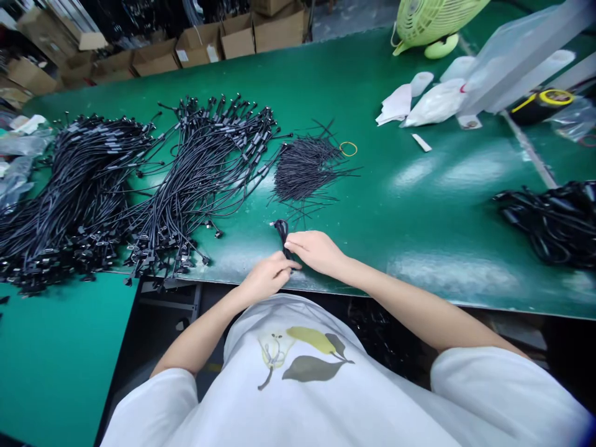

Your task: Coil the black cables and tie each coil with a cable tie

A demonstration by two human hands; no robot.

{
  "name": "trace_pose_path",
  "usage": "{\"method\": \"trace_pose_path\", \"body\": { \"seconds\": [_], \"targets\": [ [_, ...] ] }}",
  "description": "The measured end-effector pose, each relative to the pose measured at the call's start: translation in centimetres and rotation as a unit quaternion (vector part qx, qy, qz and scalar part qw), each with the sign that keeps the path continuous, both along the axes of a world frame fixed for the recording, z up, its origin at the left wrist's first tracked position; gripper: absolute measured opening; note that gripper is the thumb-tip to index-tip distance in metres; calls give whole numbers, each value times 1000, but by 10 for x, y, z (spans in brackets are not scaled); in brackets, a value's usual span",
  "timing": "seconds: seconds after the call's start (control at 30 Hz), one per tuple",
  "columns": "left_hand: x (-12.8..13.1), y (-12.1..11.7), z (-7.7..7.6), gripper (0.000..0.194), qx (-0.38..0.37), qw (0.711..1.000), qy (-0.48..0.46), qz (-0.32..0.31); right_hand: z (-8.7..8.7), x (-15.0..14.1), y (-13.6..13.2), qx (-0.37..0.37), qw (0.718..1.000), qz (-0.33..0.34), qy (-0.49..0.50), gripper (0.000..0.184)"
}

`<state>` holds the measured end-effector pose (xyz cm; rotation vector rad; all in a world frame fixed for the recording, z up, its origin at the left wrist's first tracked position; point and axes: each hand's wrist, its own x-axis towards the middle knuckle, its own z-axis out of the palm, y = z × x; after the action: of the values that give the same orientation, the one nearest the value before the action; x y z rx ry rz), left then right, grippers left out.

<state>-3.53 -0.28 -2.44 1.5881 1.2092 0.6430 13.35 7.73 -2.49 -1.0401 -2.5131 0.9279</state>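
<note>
Green surface (pixel 367 205), cable bundle (pixel 282 230) near its front edge.
Right hand (pixel 321 251) pinches it, left hand (pixel 267 275) against its lower end, grip unclear; coiled cables (pixel 554 223) rightward, many loose cables (pixel 186 167) uncoiled leftward.

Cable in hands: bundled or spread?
Bundled: the cable is gathered into a narrow bunch, pinched by the right hand, left hand close against it.

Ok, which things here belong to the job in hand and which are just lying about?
Likely the job's:
- bundled cable
- loose cables
- thin black strips
- coiled cables

Apparently just lying about:
- green fan
- black-and-yellow object
- white scrap
</note>
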Motion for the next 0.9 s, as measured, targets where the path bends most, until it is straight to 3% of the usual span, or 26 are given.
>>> {"method": "trace_pose_path", "body": {
  "seconds": [0.13, 0.2, 0.3, 0.37, 0.47, 0.53, 0.6, 0.67, 0.77, 0.83, 0.9],
  "targets": [
    [-2, 1, -15, 39, -121, 978, -138, 102, 12, -3, -11, 19, 990, 94, 105, 34],
    [-4, -1, -13, 46, -165, 954, -220, 122, 15, -3, -14, 10, 984, 128, 125, 35],
    [-2, -6, -5, 52, -215, 917, -313, 121, 11, -1, -14, -12, 987, 128, 98, 35],
    [3, -9, -1, 50, -198, 923, -307, 124, 3, -1, -13, -67, 987, 109, 94, 35],
    [11, -7, 1, 45, -119, 958, -226, 133, -9, 1, -12, -215, 967, 50, 129, 39],
    [14, -2, 1, 43, -79, 974, -162, 135, -12, 5, -15, -264, 955, 12, 136, 43],
    [14, 4, 0, 39, -47, 984, -100, 137, -6, 12, -19, -194, 975, -12, 110, 45],
    [12, 11, -1, 34, -17, 990, -42, 137, 7, 20, -25, -21, 996, -37, 79, 40],
    [12, 18, -4, 25, 42, 992, 51, 108, 26, 30, -30, 225, 972, -51, 49, 30],
    [14, 20, -4, 23, 91, 986, 112, 85, 28, 31, -28, 279, 960, -21, 4, 31],
    [18, 21, -3, 25, 127, 977, 162, 61, 20, 31, -22, 259, 964, 7, -57, 37]
  ]
}}
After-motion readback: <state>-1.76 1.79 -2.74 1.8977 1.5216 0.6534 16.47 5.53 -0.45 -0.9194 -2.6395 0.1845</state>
